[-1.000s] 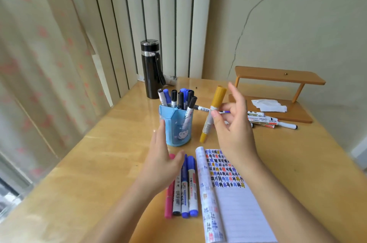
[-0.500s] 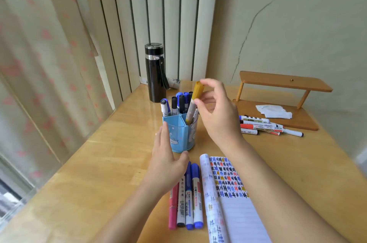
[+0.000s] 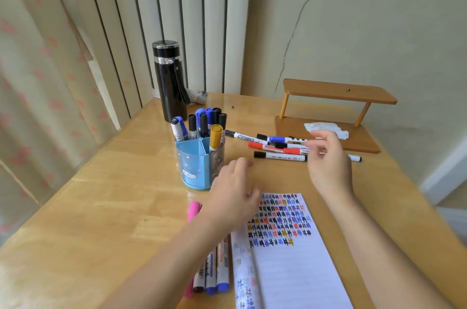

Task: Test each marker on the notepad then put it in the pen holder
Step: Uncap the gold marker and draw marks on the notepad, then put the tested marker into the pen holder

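Note:
The yellow marker (image 3: 215, 137) stands upright in the blue pen holder (image 3: 194, 167) among several black and blue markers. My right hand (image 3: 328, 159) hovers empty with loosely curled fingers, to the right of the holder and over the near ends of several loose markers (image 3: 275, 147) lying on the table. My left hand (image 3: 233, 195) holds nothing and lies over the top left corner of the notepad (image 3: 288, 255), which is covered in coloured test marks. A row of markers (image 3: 212, 276) with a pink one (image 3: 194, 210) lies left of the notepad, partly hidden by my left arm.
A black bottle (image 3: 168, 81) stands behind the holder near the vertical blinds. A small wooden shelf (image 3: 336, 96) with crumpled white paper (image 3: 326, 129) sits at the back right. The table edge (image 3: 429, 210) runs close on the right.
My right hand let go of the yellow marker, which now stands in the holder, and moved right toward the loose markers. My left hand shifted right onto the notepad corner.

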